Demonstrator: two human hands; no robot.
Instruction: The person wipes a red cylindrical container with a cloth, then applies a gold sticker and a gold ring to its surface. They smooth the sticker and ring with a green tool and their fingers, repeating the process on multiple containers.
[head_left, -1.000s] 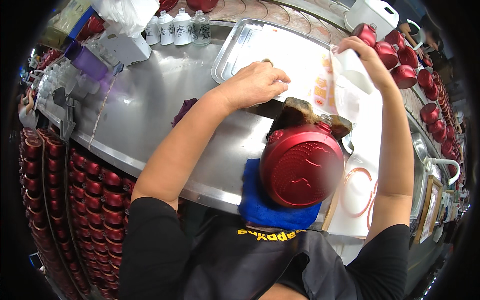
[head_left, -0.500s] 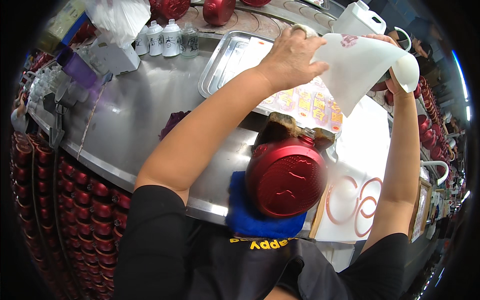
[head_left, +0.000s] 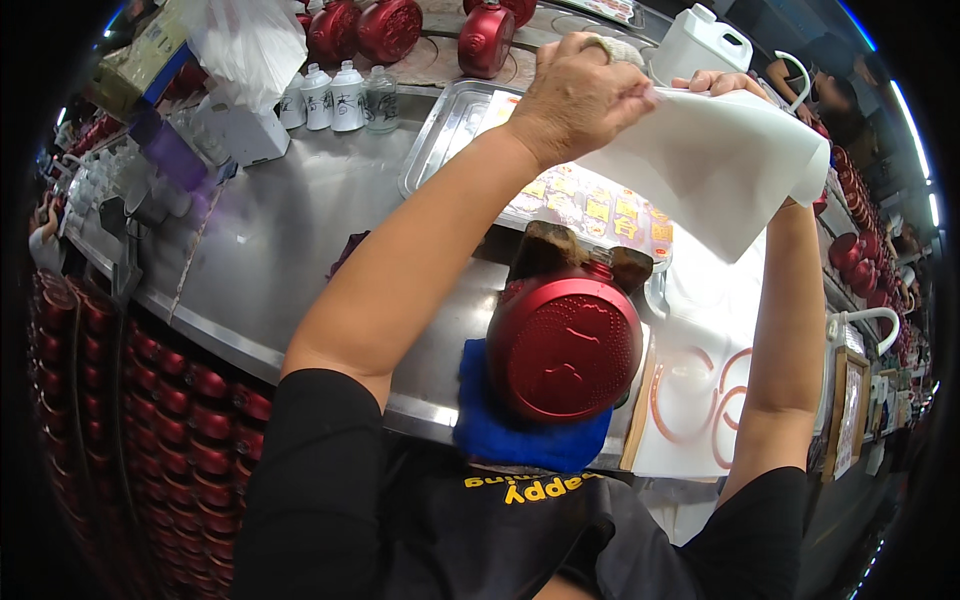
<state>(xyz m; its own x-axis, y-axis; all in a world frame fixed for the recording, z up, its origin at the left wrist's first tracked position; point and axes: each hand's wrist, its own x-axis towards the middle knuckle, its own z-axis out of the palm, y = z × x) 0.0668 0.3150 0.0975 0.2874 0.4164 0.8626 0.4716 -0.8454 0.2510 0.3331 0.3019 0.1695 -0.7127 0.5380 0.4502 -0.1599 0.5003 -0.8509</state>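
Observation:
Between my hands hangs a thin white sheet of paper [head_left: 700,165], curled over at its right side. My left hand [head_left: 580,100] pinches the sheet's upper left edge, a whitish wrap around one finger. Along the top edge, the fingers of my right hand [head_left: 725,83] hold the sheet; it hides part of that hand. Below lies a round, flat red bottle [head_left: 565,350] with raised relief, its neck in a dark notched rest [head_left: 548,250]. A blue cloth [head_left: 480,420] is under the bottle. Behind it, yellow-and-pink decals [head_left: 595,205] lie on a metal tray [head_left: 412,172].
Small bottles [head_left: 347,98] and a white plastic bag [head_left: 245,55] stand back left. More red bottles [head_left: 487,40] line the far belt. A white jug [head_left: 695,45] stands behind my right hand. Stacked red bottles [head_left: 180,420] fill the lower left. A board with red-brown rings [head_left: 690,400] lies right.
My left hand, its fingers spread earlier, now pinches the sheet's edge. The sheet has tilted and its printed mark no longer shows. The red bottles on the far belt have shifted right.

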